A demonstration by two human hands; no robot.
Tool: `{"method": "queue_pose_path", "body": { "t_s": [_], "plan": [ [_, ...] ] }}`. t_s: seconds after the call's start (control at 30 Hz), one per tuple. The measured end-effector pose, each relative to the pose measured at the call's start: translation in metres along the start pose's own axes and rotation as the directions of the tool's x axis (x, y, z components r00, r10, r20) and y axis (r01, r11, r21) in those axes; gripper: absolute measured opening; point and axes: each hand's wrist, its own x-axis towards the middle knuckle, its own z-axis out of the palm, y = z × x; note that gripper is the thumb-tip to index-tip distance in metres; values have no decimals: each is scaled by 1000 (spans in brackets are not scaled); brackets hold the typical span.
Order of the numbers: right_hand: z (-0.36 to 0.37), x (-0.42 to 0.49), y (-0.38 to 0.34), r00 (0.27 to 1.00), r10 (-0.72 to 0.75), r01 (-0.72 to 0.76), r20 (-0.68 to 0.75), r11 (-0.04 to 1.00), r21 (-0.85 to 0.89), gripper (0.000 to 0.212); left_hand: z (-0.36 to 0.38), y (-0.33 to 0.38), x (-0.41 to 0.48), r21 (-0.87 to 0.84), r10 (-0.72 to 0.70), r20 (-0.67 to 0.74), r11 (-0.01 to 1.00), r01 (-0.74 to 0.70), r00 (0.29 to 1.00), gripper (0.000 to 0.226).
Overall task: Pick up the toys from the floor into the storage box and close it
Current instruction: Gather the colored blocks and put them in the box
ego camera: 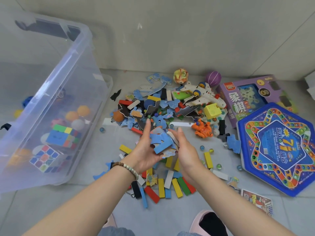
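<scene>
A loose stack of blue puzzle pieces (162,142) is cupped between the left hand (147,150) and the right hand (185,150) at the centre of the frame; both palms face inward and the fingers are only partly curled, so the pieces are pressed between the hands rather than clenched.

Directly below the hands, coloured wooden blocks (168,186) are scattered on the floor (170,217), with marbles (202,147) dotted around them. Above the hands lies the main pile: more puzzle pieces, a white toy plane (207,96), an orange toy car (202,129), a yellow cube (212,111) and two balls (213,78) by the wall. At the right of the frame are a purple game box (238,103) and a blue hexagonal game board (279,149).

The clear storage box (51,108) stands open at the left of the frame. Inside it, two puzzle cubes (64,136) and several orange and white balls (80,113) can be made out through the wall. No lid is clearly identified.

The task is judged to be at an early stage: a small share is stored, most toys are left on the floor, and the closing is not yet done.
</scene>
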Motion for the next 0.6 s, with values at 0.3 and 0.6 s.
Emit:
{"method": "queue_pose_path", "body": {
  "t_s": [0.3, 0.6],
  "plan": [
    [-8, -2, -1, 939, 126, -185, 320, 969, 162, 63, -17, -4, -6, 145, 131, -104, 983, -116, 986, 4],
    [-40, 5, -3, 990, -133, 139, 41, 959, -246, 14, -31, 2, -11, 244, 212, -178, 956, -165, 961, 7]
  ]
}}
